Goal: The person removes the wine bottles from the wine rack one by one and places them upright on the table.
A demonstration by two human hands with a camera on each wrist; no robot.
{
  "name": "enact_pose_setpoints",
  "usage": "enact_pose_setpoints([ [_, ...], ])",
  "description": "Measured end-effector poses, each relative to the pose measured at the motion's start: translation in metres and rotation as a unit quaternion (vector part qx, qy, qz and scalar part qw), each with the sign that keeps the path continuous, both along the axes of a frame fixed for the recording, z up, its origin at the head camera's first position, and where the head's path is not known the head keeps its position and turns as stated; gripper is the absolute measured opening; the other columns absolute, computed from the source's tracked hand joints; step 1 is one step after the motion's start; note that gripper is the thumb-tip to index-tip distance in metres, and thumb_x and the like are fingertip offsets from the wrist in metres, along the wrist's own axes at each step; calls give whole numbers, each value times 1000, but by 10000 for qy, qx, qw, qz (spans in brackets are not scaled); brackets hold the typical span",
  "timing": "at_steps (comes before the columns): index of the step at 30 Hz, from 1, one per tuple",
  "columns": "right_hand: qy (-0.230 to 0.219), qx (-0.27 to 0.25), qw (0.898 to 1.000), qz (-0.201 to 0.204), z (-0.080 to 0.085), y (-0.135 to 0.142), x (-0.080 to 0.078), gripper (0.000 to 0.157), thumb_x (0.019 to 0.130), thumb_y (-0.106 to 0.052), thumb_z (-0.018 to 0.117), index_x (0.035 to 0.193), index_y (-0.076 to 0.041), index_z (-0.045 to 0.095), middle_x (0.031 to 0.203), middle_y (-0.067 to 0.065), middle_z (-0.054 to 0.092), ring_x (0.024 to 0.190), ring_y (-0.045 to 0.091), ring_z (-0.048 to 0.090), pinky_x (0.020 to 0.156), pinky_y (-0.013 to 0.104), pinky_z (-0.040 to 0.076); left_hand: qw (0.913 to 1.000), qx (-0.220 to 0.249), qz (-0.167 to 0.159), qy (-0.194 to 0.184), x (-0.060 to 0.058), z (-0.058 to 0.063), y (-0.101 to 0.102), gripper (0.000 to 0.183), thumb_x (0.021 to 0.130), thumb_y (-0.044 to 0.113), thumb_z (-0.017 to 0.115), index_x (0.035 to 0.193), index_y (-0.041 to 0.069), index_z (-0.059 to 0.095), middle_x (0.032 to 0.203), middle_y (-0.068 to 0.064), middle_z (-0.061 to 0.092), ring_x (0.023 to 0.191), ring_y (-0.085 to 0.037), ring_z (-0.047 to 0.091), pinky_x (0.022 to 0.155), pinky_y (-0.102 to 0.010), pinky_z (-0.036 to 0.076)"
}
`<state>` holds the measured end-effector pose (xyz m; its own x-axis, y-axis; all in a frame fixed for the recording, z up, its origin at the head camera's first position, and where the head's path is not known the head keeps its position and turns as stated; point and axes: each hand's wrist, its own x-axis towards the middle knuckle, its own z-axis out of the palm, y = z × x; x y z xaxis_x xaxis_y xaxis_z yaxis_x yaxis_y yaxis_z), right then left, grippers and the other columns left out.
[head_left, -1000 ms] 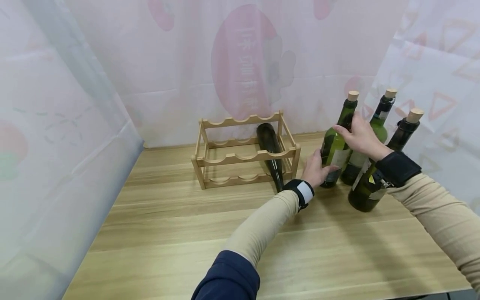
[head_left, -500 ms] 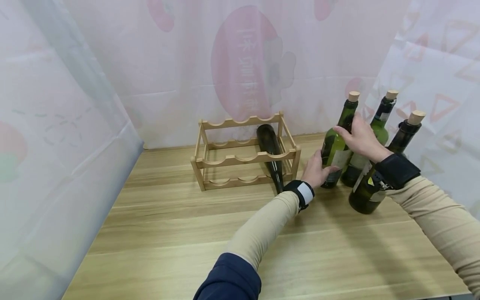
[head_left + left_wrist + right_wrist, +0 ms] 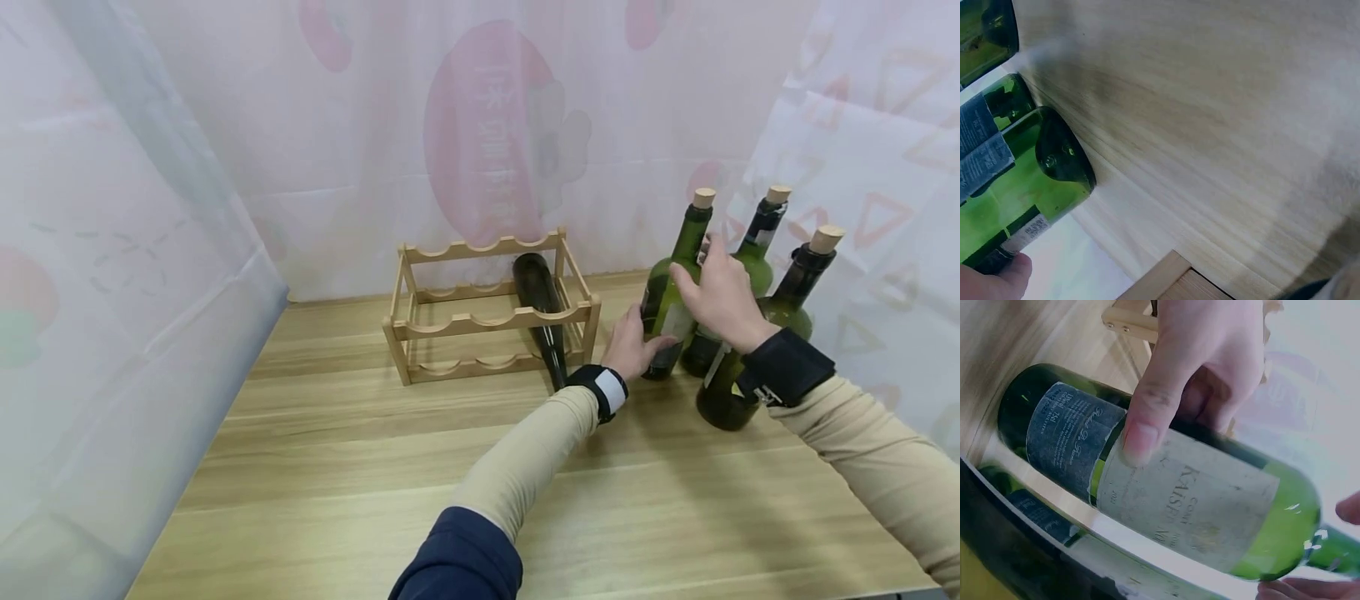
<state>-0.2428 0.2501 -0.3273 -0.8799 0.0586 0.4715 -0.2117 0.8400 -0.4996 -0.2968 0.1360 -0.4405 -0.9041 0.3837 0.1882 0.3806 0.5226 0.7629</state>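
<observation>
A green wine bottle (image 3: 660, 287) with a cork stopper stands on the table at the right. My left hand (image 3: 628, 346) grips its lower body, the thumb across the labels, as the right wrist view shows close up. My right hand (image 3: 720, 292) is beside the bottle's shoulder and neck, thumb spread away from the fingers. In the right wrist view its fingertips (image 3: 1304, 589) are right at the shoulder. Two more corked bottles stand close by: a green one (image 3: 759, 271) behind, and a darker one (image 3: 798, 283) partly hidden by my right wrist.
Left of the bottles stands a small wooden wine rack (image 3: 461, 323) with scalloped rails. One dark bottle (image 3: 536, 283) lies in its right end, neck sloping down toward the front. Printed white sheeting (image 3: 337, 225) hangs behind and at the sides of the wooden table (image 3: 337, 467).
My right hand has shifted slightly and its thumb and fingers have loosened from the bottle's neck. My left hand keeps its grip, and the bottle stays in place.
</observation>
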Motion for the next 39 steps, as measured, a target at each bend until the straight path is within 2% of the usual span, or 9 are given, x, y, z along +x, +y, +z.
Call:
enact_pose_setpoints([
  [6, 1584, 109, 9870, -236, -5, -19, 15, 66, 94, -10, 55, 146, 9, 21, 130, 42, 44, 106, 56, 49, 82, 64, 42, 10000, 31, 84, -22, 9, 2, -19, 75, 88, 40, 68, 147, 7, 35, 144, -9, 50, 130, -19, 51, 102, -28, 48],
  [8, 2170, 283, 9756, -177, -7, -25, 17, 66, 92, -8, 55, 147, 8, 23, 136, 38, 41, 119, 53, 45, 93, 62, 41, 9998, -13, -14, 177, 12, 3, -29, 70, 90, 37, 67, 145, 5, 38, 142, -10, 52, 129, -20, 53, 100, -28, 49],
  [12, 3020, 757, 9499, 273, -8, -39, 12, 64, 88, -2, 57, 145, 8, 29, 141, 32, 42, 127, 46, 44, 109, 51, 37, 9948, -211, -59, 997, 15, 4, -53, 50, 93, 29, 64, 135, 4, 50, 129, -10, 61, 117, -18, 61, 92, -23, 52],
  [14, 3099, 975, 9442, 538, -10, -47, 6, 63, 86, 0, 57, 144, 8, 32, 138, 32, 46, 126, 45, 46, 110, 50, 38, 9883, -367, 21, 1482, 15, 3, -64, 39, 94, 26, 64, 126, 6, 56, 119, -7, 65, 107, -15, 63, 86, -20, 52],
  [17, 2882, 1228, 9458, 854, -18, -58, -5, 61, 84, 2, 59, 140, 10, 38, 133, 32, 51, 120, 45, 51, 104, 53, 43, 9786, -513, 151, 1989, 14, 1, -79, 28, 93, 24, 65, 115, 8, 60, 106, -5, 66, 96, -13, 63, 78, -16, 50],
  [21, 2304, 1436, 9547, 1215, -35, -71, -21, 54, 84, 3, 62, 135, 12, 45, 132, 32, 53, 120, 45, 52, 100, 56, 45, 9742, -544, 340, 2164, 13, -4, -97, 21, 92, 22, 67, 107, 9, 63, 97, -5, 66, 87, -13, 61, 71, -15, 47],
  [27, 1654, 1653, 9602, 1525, -57, -86, -40, 43, 88, 0, 64, 128, 12, 54, 131, 31, 55, 123, 43, 52, 100, 53, 46, 9803, -752, 749, 1667, 12, -19, -120, 15, 90, 19, 69, 99, 8, 65, 90, -4, 62, 79, -13, 58, 65, -18, 45],
  [34, 1082, 2086, 9561, 1751, -72, -98, -56, 36, 92, -12, 64, 119, 10, 62, 124, 28, 61, 122, 43, 54, 107, 52, 41, 9815, -853, 1681, 340, 10, -24, -130, 34, 87, 27, 72, 109, 4, 58, 107, -12, 60, 96, -28, 63, 79, -37, 53],
  [39, 828, 2085, 9585, 1759, -79, -98, -63, 30, 91, -17, 65, 111, 6, 68, 111, 22, 68, 110, 39, 56, 97, 50, 46, 9771, -821, 1881, -562, 9, -20, -130, 50, 86, 32, 72, 121, 0, 55, 119, -18, 60, 109, -33, 60, 89, -41, 53],
])
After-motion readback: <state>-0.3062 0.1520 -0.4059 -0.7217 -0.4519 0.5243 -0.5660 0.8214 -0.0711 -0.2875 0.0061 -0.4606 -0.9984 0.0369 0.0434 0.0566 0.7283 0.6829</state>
